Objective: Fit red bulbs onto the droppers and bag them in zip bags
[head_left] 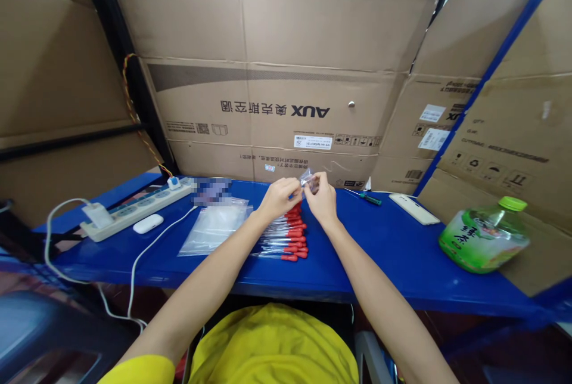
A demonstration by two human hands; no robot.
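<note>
My left hand (281, 196) and my right hand (322, 196) are close together above the blue table, both closed at the fingertips on a small clear plastic bag (307, 177). What is inside the bag, if anything, I cannot make out. Below and in front of the hands lies a row of thin tools with red handles (295, 234), their slim clear or metallic shafts pointing left. My left forearm partly covers them. Left of that forearm rests a stack of flat clear plastic bags (212, 229).
On the blue table (379, 253) are a power strip (143, 208), a white earphone case (148, 223) and a white cable at left. A green screwdriver (370, 198), a pale phone (414, 209) and a green-capped bottle (485, 238) stand or lie at right. Cardboard (277, 26) walls the back.
</note>
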